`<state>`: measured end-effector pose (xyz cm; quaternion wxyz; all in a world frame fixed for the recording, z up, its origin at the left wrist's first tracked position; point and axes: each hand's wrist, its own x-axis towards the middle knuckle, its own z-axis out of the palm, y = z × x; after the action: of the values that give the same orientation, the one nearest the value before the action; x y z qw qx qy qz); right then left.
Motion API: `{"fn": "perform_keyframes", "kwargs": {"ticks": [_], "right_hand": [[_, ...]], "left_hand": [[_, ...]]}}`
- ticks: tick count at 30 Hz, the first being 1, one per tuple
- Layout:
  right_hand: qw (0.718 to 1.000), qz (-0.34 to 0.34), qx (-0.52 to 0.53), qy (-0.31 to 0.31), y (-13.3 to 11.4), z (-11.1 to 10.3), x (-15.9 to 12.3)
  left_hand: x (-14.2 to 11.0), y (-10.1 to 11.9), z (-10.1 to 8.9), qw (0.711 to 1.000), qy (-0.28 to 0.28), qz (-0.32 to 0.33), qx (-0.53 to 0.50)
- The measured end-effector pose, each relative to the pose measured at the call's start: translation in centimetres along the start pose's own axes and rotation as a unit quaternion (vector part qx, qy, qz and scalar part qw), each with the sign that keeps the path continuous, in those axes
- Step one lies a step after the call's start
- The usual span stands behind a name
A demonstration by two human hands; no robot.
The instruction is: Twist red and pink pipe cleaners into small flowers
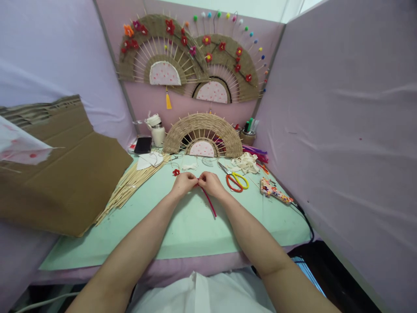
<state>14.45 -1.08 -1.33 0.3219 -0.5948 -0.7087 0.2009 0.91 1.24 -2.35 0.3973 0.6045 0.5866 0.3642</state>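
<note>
Bare left hand (pixel 185 182) and bare right hand (pixel 210 182), fingertips closed, pinch a thin magenta fuzzy stem (pixel 209 202) between them.

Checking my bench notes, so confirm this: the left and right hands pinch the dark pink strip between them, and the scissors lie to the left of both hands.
The scissors' side is wrong: in the head view, the scissors lie to the right of both hands.

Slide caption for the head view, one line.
Two hands pinch a magenta strip above the green tabletop, scissors to the right, woven fan behind.
</note>
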Motion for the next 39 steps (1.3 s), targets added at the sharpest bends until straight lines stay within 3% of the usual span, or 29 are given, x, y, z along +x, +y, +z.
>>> {"fn": "perform_keyframes", "kwargs": {"ticks": [2,4,6,11,16,23,29,33,39], "right_hand": [[0.999,0.006,0.034,0.013,0.2,-0.1,0.2],[0.996,0.014,0.078,0.027,0.5,-0.2,0.4],[0.992,0.025,0.116,0.042,0.8,-0.3,0.6],[0.979,0.057,0.181,0.073,0.7,-0.5,0.8],[0.971,0.058,0.227,0.053,0.3,-0.4,0.5],[0.981,0.042,0.187,0.041,0.2,-0.8,0.4],[0.982,0.021,0.186,-0.023,0.9,0.6,0.4],[0.985,0.021,0.170,0.007,1.1,0.4,0.6],[0.997,-0.004,0.044,0.066,1.1,-0.6,0.5]], "left_hand": [[-0.5,0.8,-0.5,0.994,-0.037,-0.034,-0.097],[-1.1,1.5,-1.0,0.970,-0.092,-0.067,-0.214],[-1.5,2.1,-1.4,0.955,-0.117,-0.100,-0.254],[-1.7,2.2,-0.8,0.950,-0.080,-0.092,-0.287],[-1.4,1.6,-0.1,0.939,-0.043,-0.071,-0.334],[-0.8,0.9,-0.1,0.944,-0.003,-0.047,-0.328],[-0.3,0.5,-0.1,0.948,0.024,-0.021,-0.317],[-0.1,0.6,-0.3,0.949,0.013,-0.019,-0.314],[-0.4,1.0,-0.6,0.942,-0.040,-0.041,-0.331]]}}
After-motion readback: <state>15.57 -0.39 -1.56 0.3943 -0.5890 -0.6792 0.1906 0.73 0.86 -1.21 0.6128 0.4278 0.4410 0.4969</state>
